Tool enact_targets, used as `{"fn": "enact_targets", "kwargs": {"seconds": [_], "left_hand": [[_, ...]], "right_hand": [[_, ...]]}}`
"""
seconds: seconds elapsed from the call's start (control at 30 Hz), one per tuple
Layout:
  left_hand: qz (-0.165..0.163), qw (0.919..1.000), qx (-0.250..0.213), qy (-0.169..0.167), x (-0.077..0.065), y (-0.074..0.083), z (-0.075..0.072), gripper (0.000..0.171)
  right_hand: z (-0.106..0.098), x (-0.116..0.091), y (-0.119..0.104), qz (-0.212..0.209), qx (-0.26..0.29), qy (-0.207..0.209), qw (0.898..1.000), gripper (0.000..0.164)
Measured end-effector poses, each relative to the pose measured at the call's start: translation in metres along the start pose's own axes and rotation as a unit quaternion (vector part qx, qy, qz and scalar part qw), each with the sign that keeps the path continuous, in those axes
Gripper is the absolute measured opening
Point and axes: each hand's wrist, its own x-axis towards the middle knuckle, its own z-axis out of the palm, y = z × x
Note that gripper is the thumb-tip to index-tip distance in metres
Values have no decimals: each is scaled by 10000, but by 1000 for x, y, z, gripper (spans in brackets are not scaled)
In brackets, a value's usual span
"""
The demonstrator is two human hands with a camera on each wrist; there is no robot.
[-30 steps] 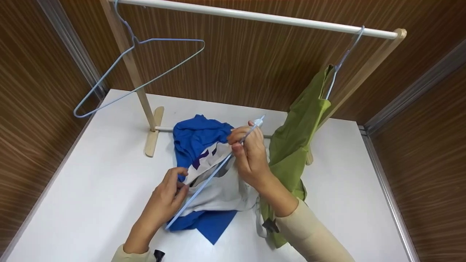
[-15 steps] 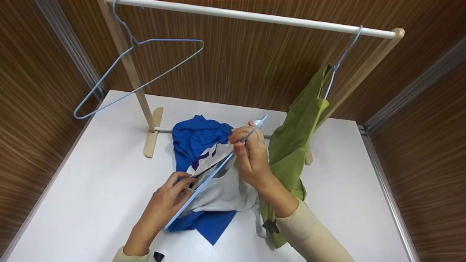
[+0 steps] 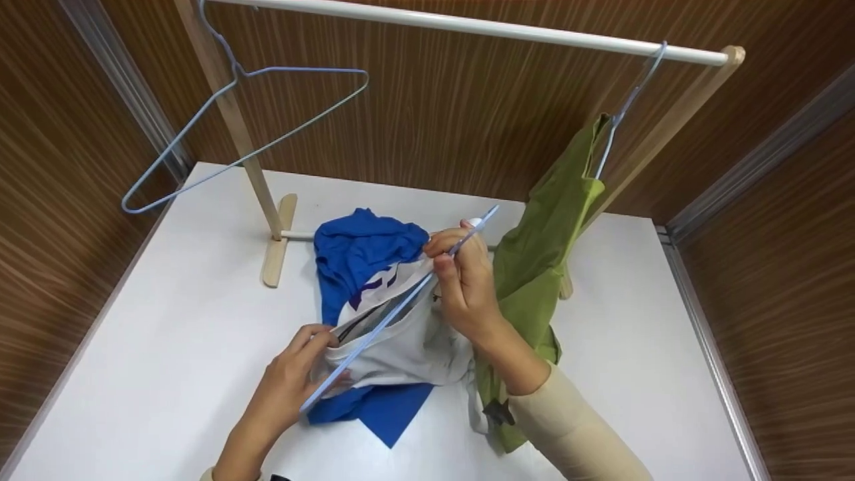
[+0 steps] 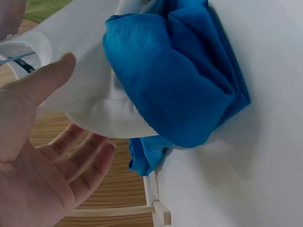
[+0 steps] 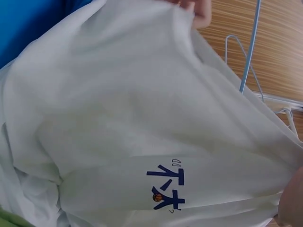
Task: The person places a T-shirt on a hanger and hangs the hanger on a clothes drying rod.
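Observation:
A white shirt (image 3: 394,357) with dark printed characters lies bunched on the table, its neck opening spread toward me. My right hand (image 3: 467,277) grips a light-blue hanger (image 3: 374,331) together with the shirt's neckline. The hanger slants down across the opening, its lower end beside my left hand. My left hand (image 3: 290,371) holds the opening's near-left edge, fingertips over the rim. In the left wrist view its thumb lies on white cloth by a dark neck label (image 4: 23,65), with three fingers spread lower down. The right wrist view shows the cloth (image 5: 118,94) drawn taut.
Blue cloth (image 3: 364,244) lies behind and under the shirt. A rack with a white rail (image 3: 467,25) stands at the back. A bare hanger (image 3: 294,69) hangs at its left, an olive-green garment (image 3: 548,234) on a hanger at its right. Brown wood-grain panels surround the table.
My left hand has shifted slightly left, and the neck opening has widened. The right hand and its hanger have moved a little up and right. The rest stays put.

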Motion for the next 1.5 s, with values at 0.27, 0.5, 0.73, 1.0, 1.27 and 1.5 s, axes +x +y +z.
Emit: {"fn": "enact_targets", "kwargs": {"seconds": [0.27,0.5,0.73,1.0,1.27,1.5], "left_hand": [[147,9948,-748,682,-4,9,-6,31],[350,9871,-1143,1068,-8,14,-12,33],[548,9832,-1096,1353,-11,16,-10,36],[485,9846,-1292,1071,-15,24,-16,33],[931,9733,-1489,1479,-14,24,-19,31],[1156,9648,-1462,1857,-12,21,-25,27]], "right_hand": [[-3,-3,4,-14,-161,1,9999,39],[-8,-3,8,15,-357,59,9993,39],[-10,-3,7,114,-411,122,9990,41],[-13,-12,20,242,-632,426,9968,37],[-14,-25,45,473,-740,452,9951,30],[-13,-26,49,387,-909,390,9943,29]]}}
